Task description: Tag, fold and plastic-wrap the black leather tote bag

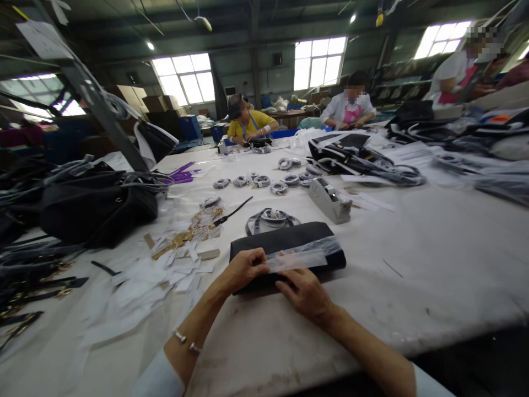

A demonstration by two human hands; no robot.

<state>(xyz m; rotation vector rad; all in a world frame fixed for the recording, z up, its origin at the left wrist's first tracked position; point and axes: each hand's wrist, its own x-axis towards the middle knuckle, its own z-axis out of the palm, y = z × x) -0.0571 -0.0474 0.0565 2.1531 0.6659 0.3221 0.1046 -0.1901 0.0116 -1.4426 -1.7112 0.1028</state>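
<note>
Near the front edge of the white surface [413,264] lies a flat black pouch [285,242], its long side running roughly along that edge. Both hands rest on its near side. The left hand [243,269] has its fingers curled together, pinching the left end of a clear plastic strip [297,258] that lies across the pouch; the right hand [306,295] lies just beside it, fingers pressed down on the pouch and the strip's lower edge — whether they pinch the strip cannot be told. A bracelet [185,342] sits on the left wrist.

Just behind the pouch is a coiled strap [271,219], and further back toward the right a grey tape dispenser [330,201]. Left of the pouch, scattered paper tags [182,248] cover the surface — beyond them a black bag [95,207]. Other people work at the far edge.
</note>
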